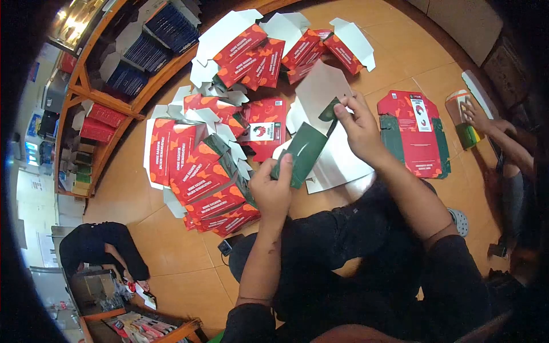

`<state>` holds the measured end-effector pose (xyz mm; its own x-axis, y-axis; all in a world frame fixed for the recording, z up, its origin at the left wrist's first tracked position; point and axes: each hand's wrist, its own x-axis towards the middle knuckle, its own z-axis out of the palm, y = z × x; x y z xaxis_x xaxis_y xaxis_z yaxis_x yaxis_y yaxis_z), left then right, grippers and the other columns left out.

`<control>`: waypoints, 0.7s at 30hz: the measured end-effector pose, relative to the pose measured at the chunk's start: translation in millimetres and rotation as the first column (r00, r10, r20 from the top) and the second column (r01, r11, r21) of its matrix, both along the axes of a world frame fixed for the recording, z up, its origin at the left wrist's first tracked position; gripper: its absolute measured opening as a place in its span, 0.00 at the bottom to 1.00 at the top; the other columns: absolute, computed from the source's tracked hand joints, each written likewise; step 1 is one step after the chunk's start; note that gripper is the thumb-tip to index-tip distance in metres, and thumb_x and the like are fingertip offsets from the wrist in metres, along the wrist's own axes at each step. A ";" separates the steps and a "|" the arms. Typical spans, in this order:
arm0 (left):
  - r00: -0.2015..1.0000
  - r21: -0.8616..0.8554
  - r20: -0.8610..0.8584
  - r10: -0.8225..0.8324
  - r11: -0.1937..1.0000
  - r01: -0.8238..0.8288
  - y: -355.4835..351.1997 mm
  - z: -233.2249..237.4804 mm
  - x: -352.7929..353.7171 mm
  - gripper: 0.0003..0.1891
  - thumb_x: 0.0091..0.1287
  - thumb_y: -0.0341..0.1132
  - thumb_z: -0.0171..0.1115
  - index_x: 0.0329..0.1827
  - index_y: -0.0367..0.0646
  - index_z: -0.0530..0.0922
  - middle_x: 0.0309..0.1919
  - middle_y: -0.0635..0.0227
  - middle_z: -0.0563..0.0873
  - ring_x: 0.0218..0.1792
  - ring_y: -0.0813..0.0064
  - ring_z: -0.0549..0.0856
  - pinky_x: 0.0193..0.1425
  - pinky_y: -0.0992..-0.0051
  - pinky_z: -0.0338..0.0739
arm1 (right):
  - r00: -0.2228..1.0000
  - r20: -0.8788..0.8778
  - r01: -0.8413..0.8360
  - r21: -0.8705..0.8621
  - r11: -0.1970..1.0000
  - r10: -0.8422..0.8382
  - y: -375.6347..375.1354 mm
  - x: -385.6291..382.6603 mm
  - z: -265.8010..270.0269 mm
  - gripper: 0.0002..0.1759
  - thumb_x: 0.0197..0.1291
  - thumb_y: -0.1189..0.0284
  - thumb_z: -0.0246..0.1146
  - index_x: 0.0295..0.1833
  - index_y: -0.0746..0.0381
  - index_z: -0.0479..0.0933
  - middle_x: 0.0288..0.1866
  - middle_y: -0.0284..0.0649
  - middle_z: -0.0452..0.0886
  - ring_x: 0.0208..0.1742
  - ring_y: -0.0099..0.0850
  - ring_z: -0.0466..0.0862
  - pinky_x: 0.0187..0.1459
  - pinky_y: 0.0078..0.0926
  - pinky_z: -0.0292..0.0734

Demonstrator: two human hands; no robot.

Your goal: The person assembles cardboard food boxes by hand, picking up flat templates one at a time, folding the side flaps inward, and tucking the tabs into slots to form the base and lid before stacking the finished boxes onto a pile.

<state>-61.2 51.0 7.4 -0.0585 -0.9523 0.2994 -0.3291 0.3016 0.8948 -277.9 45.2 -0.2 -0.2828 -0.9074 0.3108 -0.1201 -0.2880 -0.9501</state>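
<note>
A partly folded cardboard box (342, 163) lies across my lap, its white inner face and raised white flap toward me. My left hand (270, 191) is closed on the green side panel of this box, thumb on top. My right hand (361, 127) pinches a small dark green flap at the panel's upper end. Left of my hands, several red-and-green boxes (200, 171) with white flaps stand bunched together. A red box (264, 128) with a printed label lies just behind my left hand. To the right, an unfolded red box blank (414, 134) rests flat on the floor.
More red boxes (246, 57) with raised flaps lie at the back. Wooden shelves (143, 91) at upper left hold blue boxes (147, 48) and red boxes (102, 124). At right, another person's hand (476, 116) touches a box. Another person (97, 248) bends over at lower left.
</note>
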 end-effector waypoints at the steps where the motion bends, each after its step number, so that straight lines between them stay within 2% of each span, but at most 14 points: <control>1: 1.000 0.066 0.008 0.000 0.998 0.000 0.1 5.0 0.4 0.14 0.70 0.34 0.66 0.26 0.36 0.78 0.20 0.79 0.76 0.24 0.88 0.70 0.27 0.82 0.65 | 0.998 0.051 0.051 -0.052 0.997 -0.048 -2.4 4.7 -3.1 0.12 0.72 0.66 0.59 0.41 0.65 0.74 0.63 0.46 0.68 0.62 0.35 0.74 0.57 0.31 0.75; 2: 1.000 0.066 0.007 0.005 0.998 -0.006 0.3 4.0 1.1 0.14 0.70 0.34 0.66 0.26 0.36 0.78 0.20 0.79 0.76 0.24 0.88 0.70 0.27 0.82 0.65 | 0.998 0.049 0.045 -0.051 0.998 -0.042 -2.1 8.2 -6.0 0.12 0.72 0.66 0.59 0.41 0.65 0.74 0.63 0.46 0.68 0.62 0.35 0.74 0.57 0.31 0.75; 4: 0.994 0.080 0.059 -0.092 0.993 0.087 0.1 0.5 2.9 0.15 0.68 0.37 0.67 0.28 0.34 0.79 0.21 0.65 0.81 0.23 0.79 0.77 0.29 0.73 0.70 | 0.998 -0.064 0.005 -0.089 0.996 -0.011 0.5 15.5 -11.4 0.12 0.70 0.67 0.60 0.43 0.66 0.75 0.63 0.48 0.68 0.61 0.37 0.75 0.58 0.32 0.74; 5: 0.994 0.083 0.061 -0.090 0.993 0.085 1.3 0.2 2.3 0.15 0.68 0.37 0.67 0.28 0.34 0.79 0.21 0.65 0.81 0.23 0.79 0.77 0.29 0.73 0.70 | 0.981 -0.196 -0.022 -0.117 0.993 -0.001 1.4 19.0 -13.2 0.12 0.68 0.67 0.61 0.44 0.67 0.77 0.63 0.50 0.69 0.61 0.40 0.75 0.59 0.34 0.74; 6: 0.988 0.016 0.110 -0.111 0.994 0.110 3.1 0.2 0.5 0.15 0.68 0.37 0.68 0.28 0.34 0.79 0.21 0.63 0.80 0.23 0.76 0.77 0.29 0.72 0.70 | 0.910 -0.413 -0.012 -0.131 0.991 -0.043 9.2 22.9 -3.4 0.12 0.66 0.68 0.62 0.46 0.67 0.78 0.64 0.51 0.70 0.62 0.43 0.76 0.60 0.36 0.73; 7: 0.979 -0.049 0.161 -0.129 0.989 0.138 4.0 0.1 0.0 0.14 0.67 0.36 0.68 0.27 0.35 0.78 0.21 0.62 0.79 0.22 0.73 0.77 0.28 0.71 0.69 | 0.927 -0.375 -0.033 -0.087 0.996 -0.002 11.2 28.0 -3.5 0.12 0.66 0.68 0.62 0.47 0.67 0.79 0.65 0.50 0.70 0.63 0.44 0.75 0.61 0.36 0.72; 9: 0.980 -0.069 0.153 -0.125 0.988 0.137 3.1 -1.4 2.5 0.14 0.67 0.35 0.68 0.27 0.35 0.78 0.21 0.60 0.79 0.22 0.69 0.77 0.29 0.71 0.70 | 0.942 -0.332 -0.059 -0.044 0.997 0.041 14.1 33.1 -4.1 0.12 0.66 0.68 0.62 0.48 0.66 0.79 0.66 0.49 0.70 0.64 0.45 0.75 0.62 0.37 0.71; 12: 0.982 -0.123 0.157 -0.102 0.985 0.122 2.1 0.3 3.1 0.12 0.66 0.34 0.69 0.28 0.35 0.78 0.22 0.59 0.79 0.23 0.65 0.78 0.29 0.70 0.70 | 0.893 -0.437 -0.119 0.000 0.993 0.107 16.3 33.0 -4.1 0.13 0.66 0.67 0.62 0.50 0.63 0.81 0.69 0.48 0.70 0.66 0.46 0.74 0.64 0.38 0.71; 14: 0.981 -0.157 0.176 -0.081 0.982 0.109 2.2 0.3 1.0 0.12 0.66 0.33 0.69 0.28 0.35 0.78 0.23 0.58 0.80 0.23 0.64 0.78 0.29 0.69 0.70 | 0.780 -0.607 -0.267 -0.103 0.958 0.152 16.3 33.1 -5.2 0.14 0.67 0.66 0.62 0.52 0.61 0.82 0.70 0.48 0.71 0.67 0.45 0.74 0.65 0.39 0.70; 16: 0.981 -0.256 0.196 -0.005 0.965 0.057 4.7 -3.6 -2.6 0.11 0.65 0.32 0.69 0.28 0.35 0.79 0.24 0.58 0.81 0.24 0.63 0.79 0.30 0.69 0.72 | 0.794 -0.581 -0.310 -0.135 0.941 0.178 18.0 39.5 -0.2 0.15 0.67 0.65 0.62 0.53 0.62 0.82 0.68 0.49 0.73 0.64 0.48 0.76 0.65 0.41 0.71; 17: 0.980 -0.260 0.197 -0.040 0.961 0.092 5.3 -1.8 -1.9 0.07 0.66 0.32 0.68 0.34 0.36 0.82 0.29 0.59 0.83 0.26 0.66 0.81 0.32 0.70 0.74 | 0.877 -0.453 -0.203 -0.044 0.978 0.161 21.2 41.5 -0.1 0.16 0.68 0.64 0.62 0.54 0.62 0.82 0.66 0.49 0.75 0.63 0.49 0.77 0.64 0.40 0.71; 18: 0.978 -0.267 0.205 -0.037 0.959 0.092 6.0 3.2 -2.6 0.07 0.66 0.32 0.68 0.34 0.36 0.82 0.29 0.59 0.83 0.26 0.66 0.81 0.32 0.70 0.74 | 0.940 -0.318 -0.107 0.064 0.992 0.122 22.4 42.2 -0.7 0.16 0.68 0.64 0.61 0.54 0.63 0.82 0.64 0.49 0.77 0.61 0.50 0.79 0.64 0.40 0.72; 20: 0.955 -0.230 0.203 -0.217 0.937 0.262 7.3 14.6 -4.2 0.07 0.69 0.32 0.65 0.44 0.36 0.83 0.37 0.59 0.86 0.29 0.70 0.83 0.34 0.72 0.76 | 0.982 -0.189 0.012 0.088 0.996 0.005 14.3 35.5 -10.7 0.17 0.67 0.66 0.62 0.57 0.62 0.81 0.42 0.44 0.85 0.49 0.37 0.84 0.53 0.31 0.77; 21: 0.956 -0.237 0.204 -0.211 0.937 0.257 4.9 11.8 -2.7 0.07 0.69 0.32 0.65 0.44 0.36 0.83 0.37 0.59 0.86 0.29 0.70 0.83 0.34 0.72 0.76 | 0.997 -0.071 0.019 0.132 0.991 -0.010 12.0 30.7 -7.2 0.17 0.66 0.69 0.62 0.58 0.62 0.82 0.37 0.39 0.83 0.42 0.30 0.82 0.47 0.27 0.76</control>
